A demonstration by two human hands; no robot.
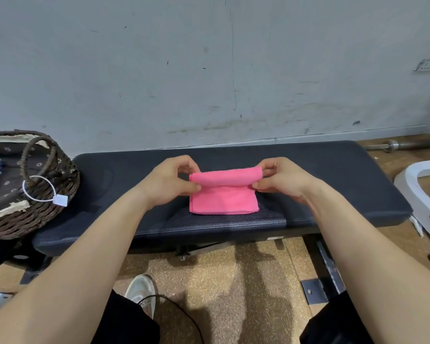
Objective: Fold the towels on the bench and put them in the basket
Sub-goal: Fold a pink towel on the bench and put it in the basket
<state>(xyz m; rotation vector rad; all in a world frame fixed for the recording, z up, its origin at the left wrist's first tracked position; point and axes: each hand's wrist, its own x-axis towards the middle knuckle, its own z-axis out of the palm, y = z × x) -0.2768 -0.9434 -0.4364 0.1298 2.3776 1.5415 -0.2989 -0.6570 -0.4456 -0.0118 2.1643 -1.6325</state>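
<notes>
A pink towel [224, 197] lies partly folded in the middle of the black padded bench [333, 175]. Its far half is lifted and curled over toward me. My left hand [170, 181] pinches the towel's left edge at the fold, and my right hand [281, 181] pinches the right edge. A brown wicker basket [50, 212] with a flowered lining and a looped handle stands at the bench's left end. Dark blue cloth shows inside the basket at its left.
A grey wall runs behind the bench. A white tag on a cord [60, 200] hangs from the basket. A white frame [412, 180] and a metal bar [392, 145] lie on the floor at right. My shoe [140, 291] and knees are below the bench.
</notes>
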